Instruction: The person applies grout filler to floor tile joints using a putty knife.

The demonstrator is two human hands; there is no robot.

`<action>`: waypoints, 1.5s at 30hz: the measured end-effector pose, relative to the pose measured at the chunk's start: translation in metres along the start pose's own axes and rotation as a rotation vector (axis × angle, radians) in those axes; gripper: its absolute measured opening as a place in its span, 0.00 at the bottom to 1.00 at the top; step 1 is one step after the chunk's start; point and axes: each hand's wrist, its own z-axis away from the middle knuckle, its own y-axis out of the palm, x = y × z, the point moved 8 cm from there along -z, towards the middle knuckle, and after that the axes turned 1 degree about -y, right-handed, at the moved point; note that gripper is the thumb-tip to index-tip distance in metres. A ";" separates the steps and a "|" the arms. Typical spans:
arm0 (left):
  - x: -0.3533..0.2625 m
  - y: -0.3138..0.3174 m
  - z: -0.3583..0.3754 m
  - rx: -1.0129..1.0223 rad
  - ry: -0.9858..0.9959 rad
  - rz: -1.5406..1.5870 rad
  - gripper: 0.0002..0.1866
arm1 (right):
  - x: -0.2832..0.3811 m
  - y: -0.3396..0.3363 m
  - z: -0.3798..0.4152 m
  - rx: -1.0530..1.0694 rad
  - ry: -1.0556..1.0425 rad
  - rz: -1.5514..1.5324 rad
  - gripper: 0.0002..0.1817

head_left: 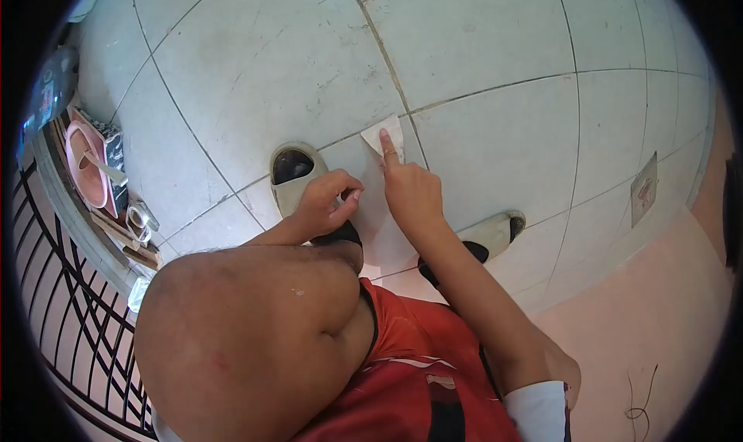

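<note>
My right hand (412,190) reaches down to the tiled floor. Its index finger is stretched out flat on a small folded piece of white paper (372,136), while the other fingers are curled and partly hidden. The paper lies near a crossing of tile joints. Close by on the left, my left hand (329,200) hangs loosely curled beside my bent knee, thumb and index tip apart, with nothing visible between them. Behind it, a pale slipper (288,190) is on one foot. The other pale slipper (495,234) sits beyond my right forearm.
Along the left edge are a pink container (85,163), a roll of tape (139,219) and a black metal rack (77,303). A square sticker or card (644,188) shows at the right, by the pink wall (604,326). A thin dark cord (638,411) appears at lower right.
</note>
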 end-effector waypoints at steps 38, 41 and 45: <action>0.002 -0.001 0.004 -0.041 -0.046 0.059 0.04 | -0.081 -0.033 0.027 0.041 0.191 0.089 0.27; -0.006 -0.003 0.001 -0.087 0.043 -0.016 0.05 | -0.063 -0.055 -0.015 -0.102 0.101 0.099 0.26; -0.010 -0.013 -0.003 -0.130 0.079 -0.064 0.05 | -0.045 -0.081 -0.055 -0.195 0.035 0.092 0.26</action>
